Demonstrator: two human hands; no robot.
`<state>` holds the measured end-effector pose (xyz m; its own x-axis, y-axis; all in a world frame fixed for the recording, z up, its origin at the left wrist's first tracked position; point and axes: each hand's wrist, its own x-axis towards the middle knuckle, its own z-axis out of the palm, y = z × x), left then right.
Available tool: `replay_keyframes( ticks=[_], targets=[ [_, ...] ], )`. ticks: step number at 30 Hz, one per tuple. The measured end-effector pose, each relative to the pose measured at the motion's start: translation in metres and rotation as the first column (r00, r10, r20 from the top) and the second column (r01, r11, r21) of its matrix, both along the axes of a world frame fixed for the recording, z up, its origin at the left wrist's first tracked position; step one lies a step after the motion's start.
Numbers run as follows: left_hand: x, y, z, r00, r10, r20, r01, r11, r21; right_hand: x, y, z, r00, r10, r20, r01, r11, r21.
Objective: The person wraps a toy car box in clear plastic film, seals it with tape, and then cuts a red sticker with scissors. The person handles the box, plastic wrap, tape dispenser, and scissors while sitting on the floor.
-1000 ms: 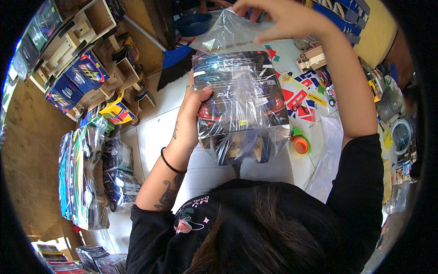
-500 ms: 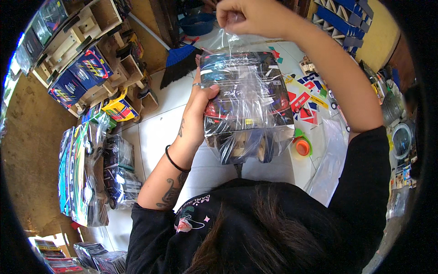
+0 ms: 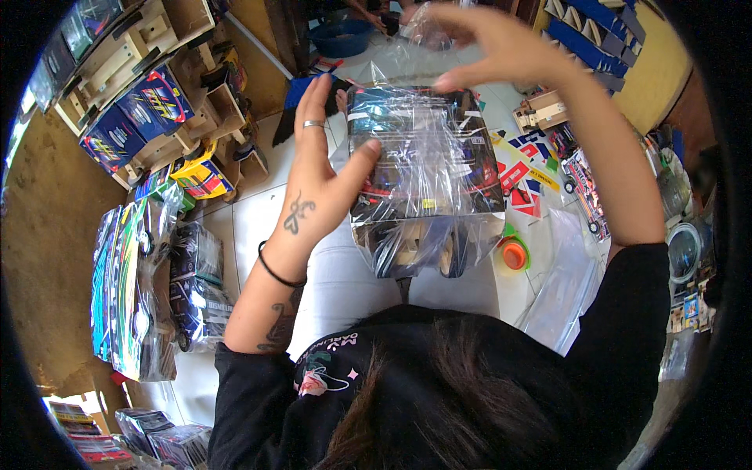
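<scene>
A toy truck wrapped in clear plastic [image 3: 427, 160] rests on my lap, its black panels patterned in red, white and blue. Bare wood and dark wheels show through the film at its near end. At its left side is my left hand [image 3: 321, 176], fingers stretched out, with the thumb at the truck's edge; whether it presses there I cannot tell. Above the far right corner, my right hand [image 3: 509, 51] has its thumb and fingers spread. Loose clear film [image 3: 392, 66] stands up at the far end, close to those fingers.
Wrapped toy trucks [image 3: 137, 290] stand on the floor at left, below stacked wooden trucks [image 3: 149, 110]. A broom [image 3: 294, 98] leans behind them. Rightward lie coloured cutouts [image 3: 529, 168], an orange-and-green round item [image 3: 514, 255] and clear plastic sheets [image 3: 560, 282]. Another person's hand [image 3: 372, 19] shows far off.
My right hand has opened from its pinch on the film and moved right. My left fingers have straightened from their grip on the truck's side, and that hand has shifted slightly left.
</scene>
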<state>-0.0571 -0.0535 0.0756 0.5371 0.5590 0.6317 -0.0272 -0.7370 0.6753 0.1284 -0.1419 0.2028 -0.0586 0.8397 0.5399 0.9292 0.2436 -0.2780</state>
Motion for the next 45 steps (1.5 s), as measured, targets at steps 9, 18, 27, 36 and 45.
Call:
replay_keyframes(
  ticks=[9,18,27,36,45],
  targets=[
    [-0.009,-0.042,0.011,0.968,0.003,-0.251,0.167,0.739,0.653,0.044,0.014,-0.009,0.872,0.356,-0.335,-0.337,0.934,0.116],
    [-0.009,-0.040,-0.004,0.992,-0.069,-0.104,0.116,0.819,0.562,0.021,-0.006,-0.075,0.956,0.293,-0.010,-0.292,0.956,0.036],
    [-0.015,-0.048,0.012,0.942,0.195,-0.272,0.039,0.744,0.667,-0.039,-0.072,-0.092,0.953,0.195,0.231,-0.204,0.979,0.018],
    [-0.011,-0.084,-0.006,0.868,0.366,-0.336,0.022,0.648,0.761,0.055,-0.139,-0.210,0.889,-0.141,-0.436,0.325,0.864,0.384],
    [-0.011,-0.089,-0.022,0.907,0.403,-0.122,-0.108,0.504,0.857,0.271,-0.264,-0.553,0.363,-0.921,0.141,0.652,0.143,-0.744]
  ],
)
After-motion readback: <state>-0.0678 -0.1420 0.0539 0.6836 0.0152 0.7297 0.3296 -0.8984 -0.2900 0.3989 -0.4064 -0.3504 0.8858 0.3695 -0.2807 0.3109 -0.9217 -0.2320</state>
